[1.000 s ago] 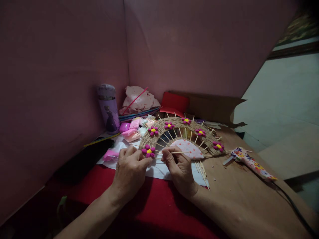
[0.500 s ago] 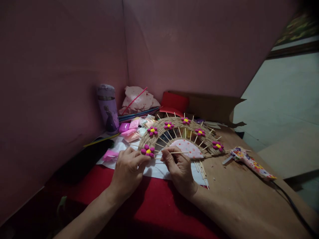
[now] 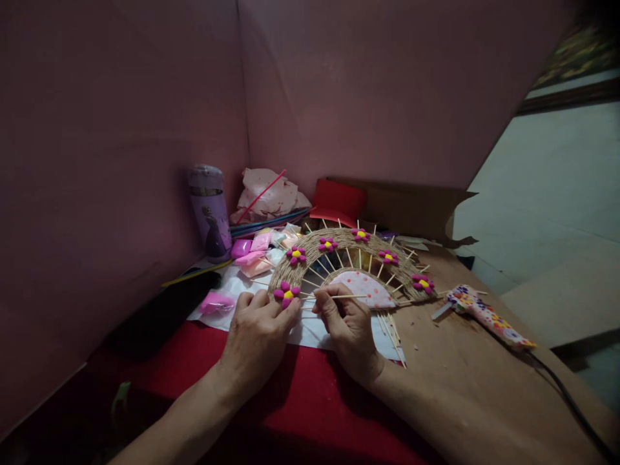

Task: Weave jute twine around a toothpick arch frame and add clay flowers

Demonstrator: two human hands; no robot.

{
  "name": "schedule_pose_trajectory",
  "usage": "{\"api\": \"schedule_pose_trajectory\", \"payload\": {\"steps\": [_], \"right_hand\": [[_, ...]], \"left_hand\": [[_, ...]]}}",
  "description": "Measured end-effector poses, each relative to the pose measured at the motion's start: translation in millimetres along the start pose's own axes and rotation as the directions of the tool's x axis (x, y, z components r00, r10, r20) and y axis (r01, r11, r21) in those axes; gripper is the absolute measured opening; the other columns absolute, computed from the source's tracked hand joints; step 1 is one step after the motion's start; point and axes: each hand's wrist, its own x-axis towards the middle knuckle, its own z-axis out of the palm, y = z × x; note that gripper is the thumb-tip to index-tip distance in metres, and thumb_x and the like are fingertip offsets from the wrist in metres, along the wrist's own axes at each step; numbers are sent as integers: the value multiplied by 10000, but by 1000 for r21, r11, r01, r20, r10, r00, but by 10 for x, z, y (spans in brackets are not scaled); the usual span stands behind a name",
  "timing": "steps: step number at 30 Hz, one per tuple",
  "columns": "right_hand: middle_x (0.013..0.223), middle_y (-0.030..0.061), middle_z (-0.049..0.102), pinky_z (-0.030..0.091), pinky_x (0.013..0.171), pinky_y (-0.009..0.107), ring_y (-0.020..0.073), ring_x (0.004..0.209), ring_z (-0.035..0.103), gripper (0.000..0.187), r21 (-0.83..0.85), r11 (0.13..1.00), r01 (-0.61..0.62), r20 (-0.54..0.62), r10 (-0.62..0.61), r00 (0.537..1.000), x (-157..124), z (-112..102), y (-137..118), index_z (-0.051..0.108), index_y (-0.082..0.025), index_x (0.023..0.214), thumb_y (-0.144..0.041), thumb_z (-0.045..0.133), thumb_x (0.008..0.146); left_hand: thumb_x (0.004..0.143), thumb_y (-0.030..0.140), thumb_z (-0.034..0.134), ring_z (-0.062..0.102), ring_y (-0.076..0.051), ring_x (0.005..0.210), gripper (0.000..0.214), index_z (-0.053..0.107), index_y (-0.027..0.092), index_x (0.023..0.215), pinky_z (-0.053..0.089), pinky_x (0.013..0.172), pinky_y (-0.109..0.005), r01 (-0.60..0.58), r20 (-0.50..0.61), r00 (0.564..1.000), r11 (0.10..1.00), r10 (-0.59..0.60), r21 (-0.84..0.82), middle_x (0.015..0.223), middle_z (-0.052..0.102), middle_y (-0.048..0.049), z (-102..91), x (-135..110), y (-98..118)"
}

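A twine-wrapped arch [image 3: 317, 255] with thin sticks fanning across it lies in front of me, decorated with several magenta clay flowers [image 3: 287, 294] with yellow centres. At its inner middle is a white half-disc [image 3: 365, 289] with pinkish-red spots. My left hand [image 3: 254, 336] is closed at the arch's lower left end, thumb just below the flower there; its fingertips are partly hidden. Between thumb and forefinger, my right hand [image 3: 351, 332] pinches a thin wooden stick [image 3: 356, 296], held roughly level in front of the half-disc.
A glue gun [image 3: 489, 316] in flowered cloth lies on brown cardboard at right, its cord trailing toward me. Loose sticks [image 3: 393, 332] rest on white paper. Small clay packets [image 3: 259, 252], a purple tumbler [image 3: 210, 216] and a red box [image 3: 339, 199] stand behind, near the pink wall.
My left hand has shifted slightly, its thumb now bent closer under the lower left flower. My right hand and its stick stay nearly still.
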Motion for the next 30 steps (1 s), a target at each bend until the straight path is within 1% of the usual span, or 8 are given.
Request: {"api": "schedule_pose_trajectory", "payload": {"steps": [4, 9, 13, 17, 20, 22, 26, 30], "right_hand": [[641, -13, 559, 398, 533, 225, 108, 575, 516, 178, -4, 1000, 11, -5, -11, 1000, 6, 2, -1, 564, -192, 750, -286, 499, 887], [640, -12, 564, 404, 532, 231, 112, 571, 522, 185, -17, 1000, 20, -10, -20, 1000, 10, -3, -3, 565, -194, 751, -294, 494, 890], [640, -16, 561, 408, 546, 233, 108, 571, 514, 175, -17, 999, 29, -12, -30, 999, 5, -2, -1, 570, -195, 757, -283, 497, 890], [644, -14, 562, 406, 539, 232, 111, 576, 517, 169, -9, 1000, 18, -6, -18, 1000, -2, 0, 2, 569, -194, 762, -283, 499, 888], [646, -12, 563, 399, 523, 230, 112, 574, 522, 171, 0, 1000, 10, -2, -10, 1000, -3, 0, 1, 567, -195, 762, -287, 497, 887], [643, -13, 561, 397, 523, 229, 112, 574, 523, 175, -2, 1000, 10, -1, -10, 1000, -2, 0, 0, 565, -195, 756, -287, 496, 888], [641, -16, 552, 398, 530, 232, 107, 558, 508, 185, -10, 1000, 7, 2, -7, 1000, 2, 0, 1, 562, -198, 750, -294, 492, 892], [648, -10, 554, 399, 520, 232, 115, 573, 517, 193, -14, 1000, 2, 17, -1, 1000, 4, -3, 3, 562, -199, 749, -305, 487, 892]], "left_hand": [[866, 251, 504, 490, -203, 731, 194, 631, 270, 1011, 247, 655, -353, 4, 0, 1000, 1000, -4, -2, 747, 661, -5, -7, 0, 3], [878, 237, 485, 479, -182, 693, 197, 655, 269, 971, 251, 656, -345, 2, -58, 998, 999, -5, -52, 686, 654, -4, -17, -11, 3], [876, 233, 485, 484, -176, 671, 190, 664, 256, 936, 246, 646, -341, -9, -56, 998, 998, 5, -55, 680, 662, -7, -12, -8, 2], [872, 232, 493, 495, -185, 673, 192, 662, 256, 959, 244, 642, -342, -17, -56, 998, 999, 14, -43, 688, 671, -9, -14, -1, 8], [869, 220, 497, 503, -175, 658, 186, 667, 245, 940, 254, 645, -340, -22, -90, 996, 998, 17, -51, 667, 664, -6, -17, 0, 14], [871, 208, 493, 513, -164, 640, 183, 664, 235, 929, 261, 640, -335, -45, -105, 994, 997, 39, -62, 641, 654, 1, -8, -6, 12], [858, 158, 492, 523, -150, 559, 206, 635, 209, 998, 251, 597, -325, -105, -77, 992, 994, 101, -41, 548, 613, 25, 36, -33, -3], [849, 151, 489, 538, -151, 521, 239, 611, 200, 1048, 242, 570, -323, -93, -35, 995, 996, 93, 11, 562, 633, 14, 59, -57, -8]]}}
